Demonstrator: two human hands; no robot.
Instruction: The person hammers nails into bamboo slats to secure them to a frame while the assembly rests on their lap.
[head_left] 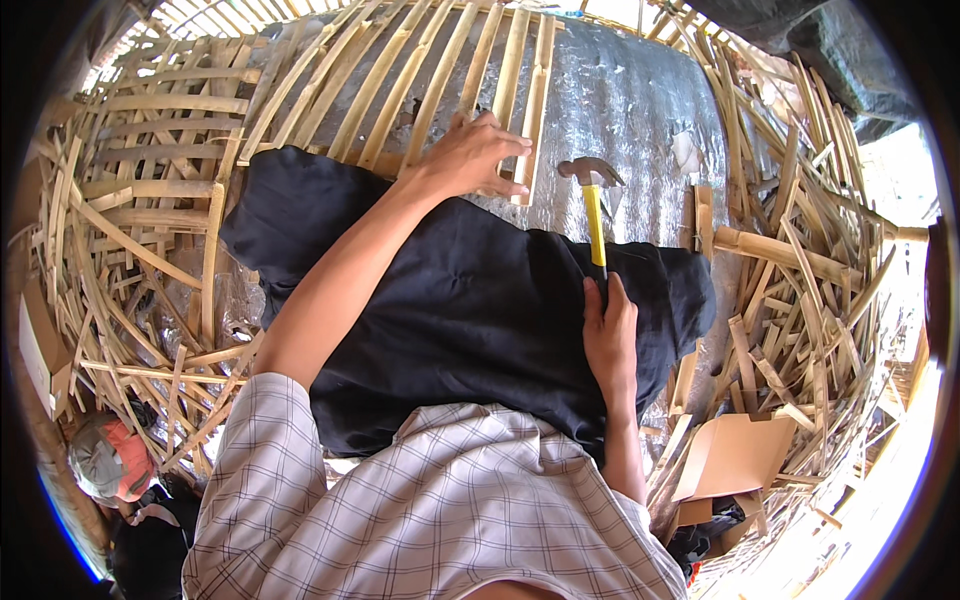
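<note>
My right hand [612, 330] is wrapped round the dark grip of a claw hammer [595, 225] with a yellow shaft. Its metal head points away from me, above the silver sheet. My left hand [468, 158] reaches over to the near end of the rightmost bamboo slat [537, 110]. Thumb and forefinger are apart there, their tips at the slat; the other fingers are partly hidden behind the hand. More bamboo slats [400, 85] run side by side to the left, spaced like a rack. Black cloth [450, 300] covers my lap, just below their near ends.
A worn silver sheet [640, 110] lies under the slats. Loose bamboo strips [800, 330] are heaped at the right, beside an open cardboard box [735, 455]. Woven bamboo lattice [160, 150] stands at the left. A grey and orange bundle [112, 455] lies at the lower left.
</note>
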